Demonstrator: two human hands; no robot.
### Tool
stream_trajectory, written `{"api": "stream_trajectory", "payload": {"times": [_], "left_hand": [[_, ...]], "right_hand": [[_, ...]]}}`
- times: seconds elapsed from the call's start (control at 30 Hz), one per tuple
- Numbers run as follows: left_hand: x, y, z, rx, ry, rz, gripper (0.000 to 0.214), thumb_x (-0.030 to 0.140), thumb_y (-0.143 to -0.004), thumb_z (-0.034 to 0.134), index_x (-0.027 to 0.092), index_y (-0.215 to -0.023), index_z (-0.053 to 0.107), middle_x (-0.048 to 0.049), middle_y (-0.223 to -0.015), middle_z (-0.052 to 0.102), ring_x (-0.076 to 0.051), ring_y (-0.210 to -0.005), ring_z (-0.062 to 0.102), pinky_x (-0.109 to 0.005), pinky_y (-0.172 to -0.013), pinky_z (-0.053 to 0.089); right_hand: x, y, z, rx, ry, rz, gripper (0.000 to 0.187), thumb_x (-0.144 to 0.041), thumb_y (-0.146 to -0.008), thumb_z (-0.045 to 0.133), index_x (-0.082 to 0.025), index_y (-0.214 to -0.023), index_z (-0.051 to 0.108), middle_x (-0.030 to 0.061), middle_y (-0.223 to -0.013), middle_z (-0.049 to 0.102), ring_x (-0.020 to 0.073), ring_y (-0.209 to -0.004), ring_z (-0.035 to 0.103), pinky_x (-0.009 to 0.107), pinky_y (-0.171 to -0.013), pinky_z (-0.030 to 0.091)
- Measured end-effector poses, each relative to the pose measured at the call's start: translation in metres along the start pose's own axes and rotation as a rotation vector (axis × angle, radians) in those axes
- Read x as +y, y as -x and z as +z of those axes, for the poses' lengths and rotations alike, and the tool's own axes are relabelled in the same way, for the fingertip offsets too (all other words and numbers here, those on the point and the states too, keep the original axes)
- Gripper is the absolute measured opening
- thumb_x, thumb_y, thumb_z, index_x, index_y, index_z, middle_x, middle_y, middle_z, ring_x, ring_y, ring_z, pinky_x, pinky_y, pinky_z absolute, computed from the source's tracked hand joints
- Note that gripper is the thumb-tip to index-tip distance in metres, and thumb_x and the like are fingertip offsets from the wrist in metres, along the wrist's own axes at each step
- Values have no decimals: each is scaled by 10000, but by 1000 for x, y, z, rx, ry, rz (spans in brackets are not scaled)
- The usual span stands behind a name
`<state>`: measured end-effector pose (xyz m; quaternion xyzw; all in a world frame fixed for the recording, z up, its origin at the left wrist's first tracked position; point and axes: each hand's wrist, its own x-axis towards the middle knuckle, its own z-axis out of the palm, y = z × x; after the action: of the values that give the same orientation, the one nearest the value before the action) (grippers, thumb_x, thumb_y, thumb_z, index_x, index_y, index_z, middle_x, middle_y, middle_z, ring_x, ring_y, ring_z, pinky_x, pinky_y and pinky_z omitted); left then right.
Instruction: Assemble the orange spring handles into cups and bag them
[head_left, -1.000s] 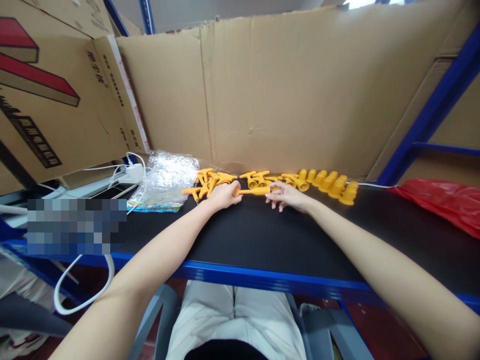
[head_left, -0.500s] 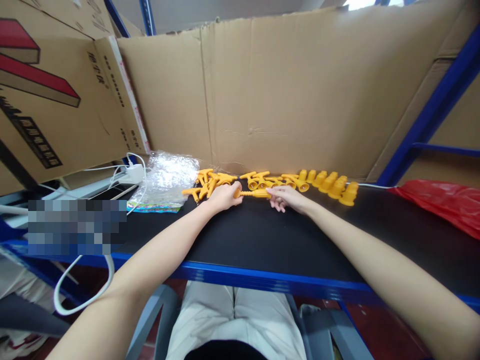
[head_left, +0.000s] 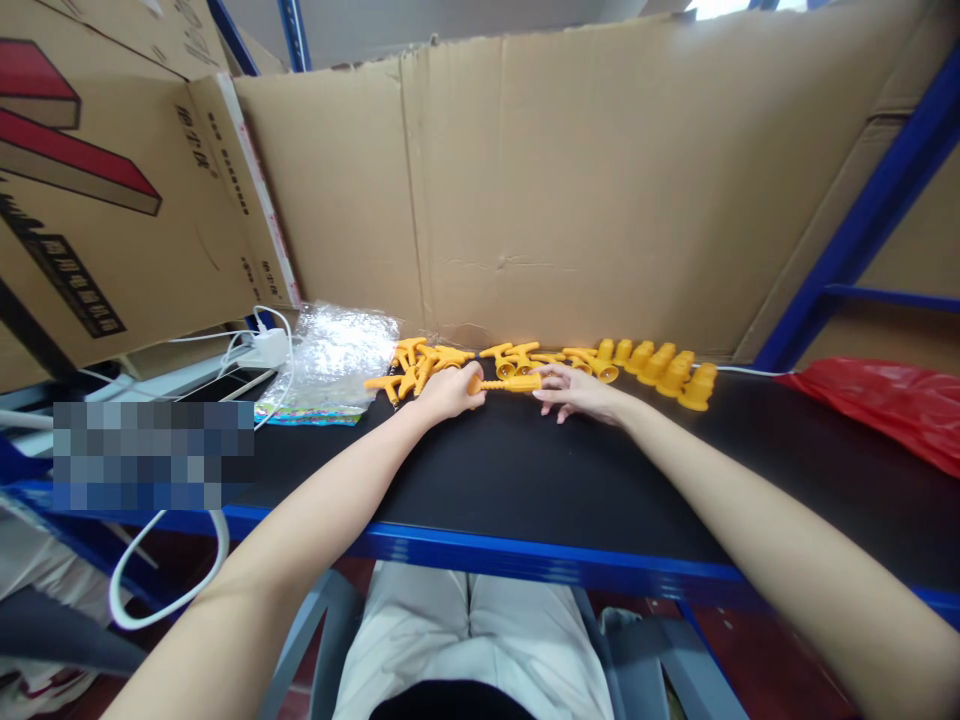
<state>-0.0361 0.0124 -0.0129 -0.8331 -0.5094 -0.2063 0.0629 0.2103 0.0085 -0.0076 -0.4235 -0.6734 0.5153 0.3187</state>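
A long yellow plastic part (head_left: 508, 383) lies level just above the black shelf top (head_left: 525, 470), held between both hands. My left hand (head_left: 448, 392) is closed round its left end. My right hand (head_left: 576, 390) pinches its right end with thumb and fingers, the other fingers spread. Behind the hands runs a row of yellow T-shaped parts (head_left: 420, 362) on the left and yellow cone-shaped caps (head_left: 667, 372) on the right, along the cardboard wall.
A crumpled clear plastic bag (head_left: 334, 355) lies at the left, beside a white charger and cable (head_left: 262, 345). A red plastic bag (head_left: 892, 405) sits at the right. Cardboard sheets (head_left: 562, 180) wall the back. Blue rack posts (head_left: 870, 210) frame the right side.
Both hands stay at the yellow part; the right hand's fingers have shifted slightly along its right end. Nothing else has moved.
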Motion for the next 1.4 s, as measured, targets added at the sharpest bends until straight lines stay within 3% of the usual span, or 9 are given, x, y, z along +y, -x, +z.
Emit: {"api": "stream_trajectory", "payload": {"times": [0.13,0.37,0.6,0.87,0.97,1.07,1.17,1.23,1.4], "left_hand": [[-1,0,1,13,-12,7,271,333,-718,533,229,-968,530,-5,-707,598,-170,-656,573,-260,-601,406],[-1,2,0,-5,-15,-5,277,339,-731,528,228,-985,527,-7,-720,604,-171,-667,579,-271,-641,419],[-1,2,3,14,-37,12,289,369,-739,518,232,-994,526,-19,-722,609,-192,-654,586,-286,-622,423],[-2,1,4,27,-43,23,278,352,-733,520,235,-986,522,-16,-740,612,-183,-676,587,-274,-634,419],[-2,1,3,27,-47,27,281,358,-735,518,232,-986,524,-18,-740,613,-182,-679,586,-272,-633,419],[-2,0,2,23,-52,25,285,362,-735,517,230,-988,526,-18,-730,610,-184,-679,587,-270,-622,417],[-2,0,2,20,-56,14,281,357,-734,514,231,-985,527,-17,-734,610,-186,-683,588,-267,-612,415],[-3,0,2,19,-59,9,281,354,-733,514,230,-985,528,-17,-742,610,-184,-685,588,-267,-615,415],[-4,-1,4,27,-56,11,284,356,-730,517,230,-985,526,-19,-742,611,-194,-695,592,-273,-615,417]], "right_hand": [[2,-2,1,13,14,1,385,-352,-711,679,-171,-989,484,103,-979,643,98,-589,608,190,-420,512],[0,-2,6,23,26,-23,322,-440,-739,631,-144,-802,519,67,-696,656,83,-458,562,168,-352,446],[-5,-2,14,76,14,-50,365,-482,-764,575,-147,-644,498,27,-448,576,57,-278,430,151,-251,295],[2,-8,16,70,25,104,529,-610,-805,405,-145,-571,500,43,-356,519,55,-229,370,150,-218,247],[1,-7,13,35,34,157,558,-647,-795,376,-133,-630,521,54,-397,544,63,-246,398,153,-219,276],[-2,-4,8,-40,-9,181,556,-658,-786,377,-129,-803,543,82,-582,636,96,-348,518,180,-277,401],[-3,-1,5,-34,-18,117,460,-522,-750,579,-168,-1029,485,95,-872,671,120,-514,610,217,-384,509],[-3,1,4,-11,10,77,529,-387,-701,688,-189,-1120,433,106,-1013,641,126,-594,628,217,-408,523],[-3,1,6,5,46,54,415,-370,-724,665,-171,-1040,483,118,-1026,625,133,-654,626,193,-389,502]]}}
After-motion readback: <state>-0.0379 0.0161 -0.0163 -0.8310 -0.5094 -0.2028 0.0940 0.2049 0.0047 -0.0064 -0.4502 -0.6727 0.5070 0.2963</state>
